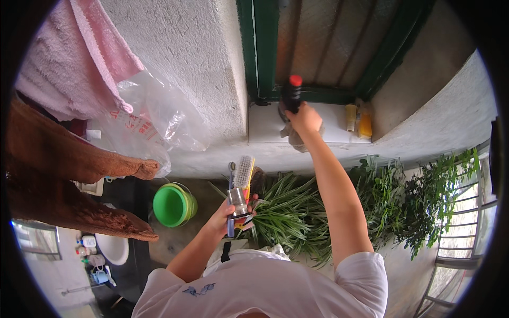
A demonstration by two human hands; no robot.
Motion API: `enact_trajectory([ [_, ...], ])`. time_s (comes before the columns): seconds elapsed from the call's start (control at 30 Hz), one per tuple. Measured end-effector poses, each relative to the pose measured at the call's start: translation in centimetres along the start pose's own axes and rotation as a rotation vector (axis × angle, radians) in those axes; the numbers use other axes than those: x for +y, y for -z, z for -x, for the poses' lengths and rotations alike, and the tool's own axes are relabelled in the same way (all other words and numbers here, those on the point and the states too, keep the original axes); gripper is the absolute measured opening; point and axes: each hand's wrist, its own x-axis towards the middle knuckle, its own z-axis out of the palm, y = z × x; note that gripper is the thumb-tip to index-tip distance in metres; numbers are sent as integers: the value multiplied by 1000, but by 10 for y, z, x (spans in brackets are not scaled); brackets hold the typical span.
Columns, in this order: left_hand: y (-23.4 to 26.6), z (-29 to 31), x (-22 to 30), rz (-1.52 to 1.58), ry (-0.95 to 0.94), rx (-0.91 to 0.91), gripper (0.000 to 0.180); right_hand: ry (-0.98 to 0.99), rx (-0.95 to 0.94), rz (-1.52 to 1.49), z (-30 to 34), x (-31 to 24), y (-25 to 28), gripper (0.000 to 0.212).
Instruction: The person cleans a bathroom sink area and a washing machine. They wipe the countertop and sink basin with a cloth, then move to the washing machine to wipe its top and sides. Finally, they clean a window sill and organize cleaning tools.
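My left hand (227, 214) is closed around a bundle in front of my chest. In it are a scrub brush (244, 172) with pale bristles and a yellow edge, a silvery threaded metal cylinder (238, 200), and a slim blue-grey stick (231, 227). A dark brown bristly thing (257, 179) shows behind the brush; whether I hold it is unclear. Reaching forward over the window sill, my right hand (307, 120) grips a black bottle (291, 95) with a red cap, somewhat blurred. A crumpled greyish cloth or bag (297, 139) is just under that hand.
On the white sill (336, 124) stand a pale yellow tube (351, 117) and an orange-yellow bottle (365, 124), below a green window frame (260, 58). Leafy plants (297, 212) line the wall. Leftward are a green bucket (172, 205), brown towels (69, 159) and a plastic bag (159, 111).
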Motion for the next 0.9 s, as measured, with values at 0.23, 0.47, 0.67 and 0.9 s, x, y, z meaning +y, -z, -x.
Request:
enact_trajectory([
  [0.23, 5, -17, -7, 51, 79, -74, 87, -74, 164, 19, -7, 46, 20, 64],
  [0.47, 7, -17, -1, -37, -5, -71, 90, 261, 560, -653, 40, -37, -4, 27],
  [0.67, -16, -21, 7, -133, -8, 60, 94, 596, 485, -228, 29, -34, -114, 52],
  [0.9, -9, -27, 9, -136, -7, -28, 92, 709, 148, -351, 62, -13, -115, 37],
])
